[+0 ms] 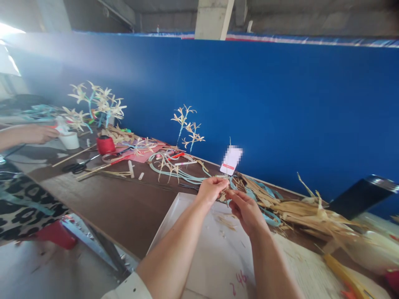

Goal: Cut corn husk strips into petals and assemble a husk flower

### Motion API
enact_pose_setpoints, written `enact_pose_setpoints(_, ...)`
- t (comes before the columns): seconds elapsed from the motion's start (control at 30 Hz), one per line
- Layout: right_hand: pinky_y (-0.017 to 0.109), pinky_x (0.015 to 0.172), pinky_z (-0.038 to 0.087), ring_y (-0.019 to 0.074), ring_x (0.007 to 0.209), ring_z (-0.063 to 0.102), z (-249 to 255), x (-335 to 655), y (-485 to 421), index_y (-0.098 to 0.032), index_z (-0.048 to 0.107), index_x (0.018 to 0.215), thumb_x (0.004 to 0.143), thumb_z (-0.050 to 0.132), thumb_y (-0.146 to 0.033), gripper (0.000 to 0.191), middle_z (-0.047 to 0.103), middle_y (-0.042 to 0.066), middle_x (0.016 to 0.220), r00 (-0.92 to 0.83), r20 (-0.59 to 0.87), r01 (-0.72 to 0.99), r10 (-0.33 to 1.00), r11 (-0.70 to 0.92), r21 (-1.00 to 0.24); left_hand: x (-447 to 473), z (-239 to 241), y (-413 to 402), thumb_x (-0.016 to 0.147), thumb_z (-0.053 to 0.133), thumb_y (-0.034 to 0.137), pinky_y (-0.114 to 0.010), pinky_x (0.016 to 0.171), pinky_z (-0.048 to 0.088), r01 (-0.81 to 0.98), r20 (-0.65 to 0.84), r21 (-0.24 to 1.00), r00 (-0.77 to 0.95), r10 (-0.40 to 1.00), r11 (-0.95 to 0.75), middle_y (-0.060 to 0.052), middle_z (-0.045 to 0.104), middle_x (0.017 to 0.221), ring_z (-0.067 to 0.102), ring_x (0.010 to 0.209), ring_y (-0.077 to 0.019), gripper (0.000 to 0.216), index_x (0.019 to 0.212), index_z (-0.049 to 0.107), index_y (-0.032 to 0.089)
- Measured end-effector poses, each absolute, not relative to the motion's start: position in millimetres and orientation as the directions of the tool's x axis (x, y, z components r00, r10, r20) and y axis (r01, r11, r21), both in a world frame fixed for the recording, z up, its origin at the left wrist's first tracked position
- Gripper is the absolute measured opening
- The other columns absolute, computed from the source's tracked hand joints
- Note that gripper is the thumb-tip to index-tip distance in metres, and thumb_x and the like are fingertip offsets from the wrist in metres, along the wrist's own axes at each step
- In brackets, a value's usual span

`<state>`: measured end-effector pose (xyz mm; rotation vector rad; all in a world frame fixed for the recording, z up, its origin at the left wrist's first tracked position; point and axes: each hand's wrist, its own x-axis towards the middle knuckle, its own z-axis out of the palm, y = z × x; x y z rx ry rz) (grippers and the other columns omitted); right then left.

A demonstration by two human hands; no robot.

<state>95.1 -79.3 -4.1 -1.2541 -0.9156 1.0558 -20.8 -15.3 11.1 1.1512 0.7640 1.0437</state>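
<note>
My left hand (211, 189) and my right hand (246, 211) meet above the far edge of a white board (187, 245). Both have their fingers pinched together on a thin straw strip (227, 187), which runs between the fingertips. Just behind the hands a small white card (231, 160) with a red stripe stands upright. A heap of dry straw and pale blue strips (299, 211) lies to the right of my right hand.
A brown table (118, 203) runs along a blue wall (280, 104). Finished straw flowers (188, 126) stand at the back, with more straw flowers (96, 101) at the far left. A red spool (105, 145), scissors (76, 167) and a white cup (70, 140) lie left, near another person's hand (37, 133).
</note>
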Motion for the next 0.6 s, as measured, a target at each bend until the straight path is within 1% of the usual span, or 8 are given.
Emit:
enact_pose_setpoints(0.07, 0.019, 0.042, 0.026, 0.0070, 0.049, 0.042, -4, 95, -79, -0.018, 0.065, 0.075, 0.062, 0.072, -0.044, 0.030, 0.056, -0.002, 0.061, 0.298, -0.021, -0.105, 0.954, 0.011, -0.994, -20, 11, -16, 0.062, 0.069, 0.040, -0.018, 0.043, 0.028, -0.267, 0.036, 0.961, 0.370, 0.928, 0.069, 0.000, 0.054, 0.057, 0.039, 0.046, -0.0042, 0.029, 0.070, 0.065, 0.012)
enact_pose_setpoints(0.2, 0.019, 0.043, 0.028, 0.0080, 0.050, 0.043, -5, 95, -78, -0.017, 0.062, 0.069, 0.064, 0.069, -0.047, 0.031, 0.056, -0.001, 0.063, 0.308, 0.015, 0.001, 0.951, 0.015, -1.000, -19, 11, -17, 0.062, 0.070, 0.040, -0.018, 0.043, 0.027, -0.313, 0.067, 0.948, 0.384, 0.921, 0.061, -0.001, 0.056, 0.061, 0.040, 0.047, -0.0043, 0.030, 0.071, 0.064, 0.012)
enact_pose_setpoints(0.3, 0.019, 0.043, 0.026, 0.0074, 0.047, 0.039, -7, 96, -76, -0.017, 0.059, 0.065, 0.065, 0.068, -0.048, 0.032, 0.050, -0.003, 0.054, 0.327, 0.015, 0.019, 0.945, 0.009, -1.000, -19, 12, -16, 0.061, 0.071, 0.041, -0.018, 0.042, 0.024, -0.399, 0.107, 0.915, 0.382, 0.918, 0.059, 0.000, 0.054, 0.061, 0.035, 0.045, -0.0030, 0.032, 0.070, 0.063, 0.012)
enact_pose_setpoints(0.37, 0.020, 0.042, 0.025, 0.0072, 0.045, 0.037, -9, 98, -74, -0.018, 0.057, 0.063, 0.065, 0.067, -0.048, 0.032, 0.047, -0.004, 0.051, 0.347, 0.023, 0.028, 0.937, 0.014, -1.000, -19, 14, -16, 0.059, 0.072, 0.041, -0.018, 0.042, 0.023, -0.465, 0.115, 0.881, 0.392, 0.913, 0.089, -0.001, 0.054, 0.063, 0.035, 0.046, -0.0027, 0.033, 0.069, 0.061, 0.011)
enact_pose_setpoints(0.5, 0.021, 0.039, 0.023, 0.0077, 0.043, 0.035, -14, 106, -71, -0.018, 0.060, 0.067, 0.064, 0.066, -0.050, 0.033, 0.046, -0.004, 0.050, 0.427, 0.057, 0.084, 0.903, 0.023, -0.996, -21, 17, -18, 0.056, 0.076, 0.038, -0.016, 0.042, 0.021, -0.571, 0.102, 0.804, 0.409, 0.907, 0.168, -0.001, 0.053, 0.067, 0.035, 0.050, -0.0021, 0.035, 0.069, 0.060, 0.010)
enact_pose_setpoints(0.6, 0.022, 0.038, 0.025, 0.0092, 0.041, 0.037, -17, 113, -70, -0.017, 0.063, 0.071, 0.063, 0.064, -0.053, 0.037, 0.048, -0.004, 0.047, 0.502, 0.092, 0.161, 0.860, 0.012, -0.987, -24, 19, -19, 0.056, 0.077, 0.035, -0.015, 0.042, 0.021, -0.649, 0.126, 0.732, 0.429, 0.894, 0.208, -0.001, 0.053, 0.070, 0.036, 0.051, -0.0012, 0.034, 0.072, 0.061, 0.010)
